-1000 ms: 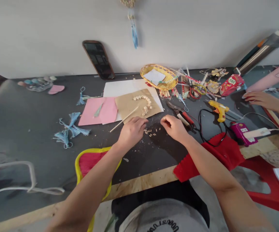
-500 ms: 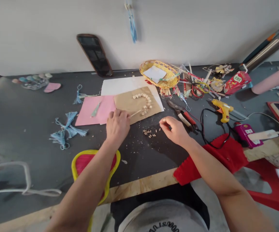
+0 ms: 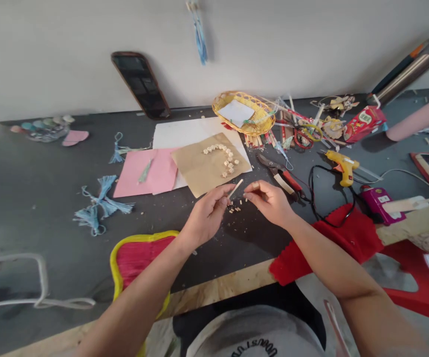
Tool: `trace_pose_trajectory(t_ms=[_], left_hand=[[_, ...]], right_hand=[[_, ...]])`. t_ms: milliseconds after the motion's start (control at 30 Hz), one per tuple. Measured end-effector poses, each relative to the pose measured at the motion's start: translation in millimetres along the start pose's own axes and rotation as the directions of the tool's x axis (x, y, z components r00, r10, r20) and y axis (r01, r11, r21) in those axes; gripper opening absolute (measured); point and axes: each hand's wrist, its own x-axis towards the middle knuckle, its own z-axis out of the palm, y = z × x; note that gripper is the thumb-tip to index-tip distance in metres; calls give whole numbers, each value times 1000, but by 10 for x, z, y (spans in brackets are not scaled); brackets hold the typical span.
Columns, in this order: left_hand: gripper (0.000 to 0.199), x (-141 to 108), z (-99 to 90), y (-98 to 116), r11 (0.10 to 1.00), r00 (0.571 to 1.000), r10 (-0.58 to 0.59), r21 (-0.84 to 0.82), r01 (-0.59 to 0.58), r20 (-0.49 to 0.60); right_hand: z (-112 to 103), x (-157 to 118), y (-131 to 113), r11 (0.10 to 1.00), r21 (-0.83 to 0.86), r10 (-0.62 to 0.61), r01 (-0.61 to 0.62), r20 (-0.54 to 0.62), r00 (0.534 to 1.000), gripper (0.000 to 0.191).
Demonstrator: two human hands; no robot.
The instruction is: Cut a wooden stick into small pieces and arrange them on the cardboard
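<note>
My left hand is closed on a short, pale wooden stick, whose free end points up and to the right. Close beside it, my right hand has thumb and fingers pinched together; whatever lies between them is too small to name. Tiny cut wooden bits lie scattered on the dark table just below both hands. Beyond them, a sheet of brown paper carries a curved row of small, pale, flower-like pieces.
Red-handled pruning shears and a yellow glue gun lie to the right. A wicker basket stands at the back, near a leaning phone. Pink paper, blue tassels and a yellow-edged pink pad are leftward.
My left hand has moved right and toward me, lifting the stick off the brown paper. The paper has turned slightly and some flower-like pieces have shifted. My right hand stays nearly in place.
</note>
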Motion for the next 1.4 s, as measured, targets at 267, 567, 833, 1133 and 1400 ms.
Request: trace_pose_trajectory(t_ms=[267,567,833,1133,1400], left_hand=[[29,89,-86,-107,962,991,54,273,-19,-121],[30,155,-352,-162,689,942,-123,656,308,-314],[39,200,-466,-250,636,906,-288,646,424,-311],[45,209,-522,-323,678,901,-293,596,431,-319],[40,196,-518,-296,715,902,-294,554,426,-315]], right_hand=[[-73,72,188,881,-423,-169,213,139,976,14],[-46,56,171,911,-378,-161,168,51,986,16],[-205,341,44,919,-383,-66,88,70,995,21],[-160,1190,205,729,-682,23,64,118,993,14],[12,1350,328,682,-730,21,48,86,996,11]])
